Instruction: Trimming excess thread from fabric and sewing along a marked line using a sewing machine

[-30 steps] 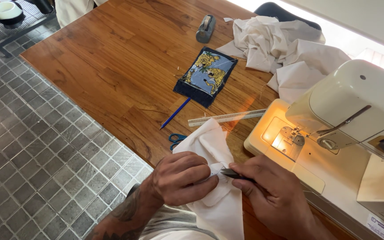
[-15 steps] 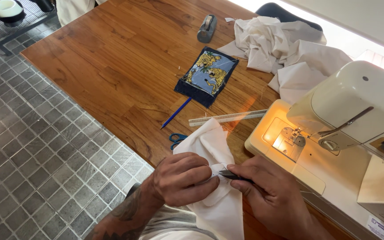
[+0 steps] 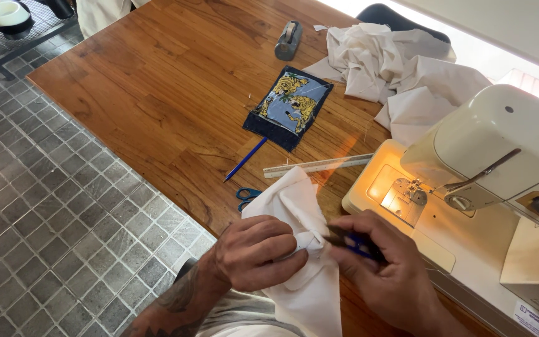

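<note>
The left hand [image 3: 260, 253] pinches a fold of white cotton cloth [image 3: 297, 249] at the wooden counter's [image 3: 157, 93] near edge; the right hand [image 3: 388, 274] grips a small dark, blue-handled tool [image 3: 350, 242], largely hidden. The round white container [image 3: 7, 12] on the wire rack is cropped, its contents unseen.

Your left hand [image 3: 258, 253] is pinching matt off-white woven cloth [image 3: 301, 249], soft and creased. Your right hand [image 3: 385, 271] is gripping small snips [image 3: 350, 240], dark metal tip, blue plastic grip. Table [image 3: 157, 93] is showing warm polished wood, smooth with slight sheen. Sewing machine [image 3: 488, 156] is gleaming in glossy cream plastic, metal needle plate lit bright. Ruler [image 3: 316, 166] is looking like pale matt plastic. Printed pouch [image 3: 288, 107] is lying as matt cloth. Floor tiles [image 3: 51, 206] are looking grey, rough, matt.
</note>
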